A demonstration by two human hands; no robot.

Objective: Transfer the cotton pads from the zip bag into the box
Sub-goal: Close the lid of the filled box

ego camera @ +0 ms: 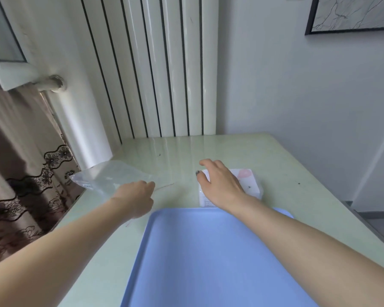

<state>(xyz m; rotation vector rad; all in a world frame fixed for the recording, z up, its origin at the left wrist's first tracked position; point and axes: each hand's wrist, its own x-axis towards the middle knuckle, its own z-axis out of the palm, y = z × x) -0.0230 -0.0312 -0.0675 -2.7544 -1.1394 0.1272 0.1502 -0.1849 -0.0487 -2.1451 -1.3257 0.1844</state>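
A clear zip bag [106, 177] lies flat at the table's left edge, and I cannot see any cotton pads inside it. My left hand [138, 196] sits at the bag's near right corner with its fingers curled on the plastic. To the right stands a white box [251, 180] with a pink print, just beyond the tray. My right hand [220, 185] covers most of the box. Its thumb is against the box's left side and its fingers curve over the far edge. The contents of the box are hidden under my hand.
A large blue tray [208, 262] fills the near middle of the pale green table [297, 169]. Behind the table a white radiator [153, 74] stands against the wall. A brown lace curtain [20, 173] hangs past the table's left edge.
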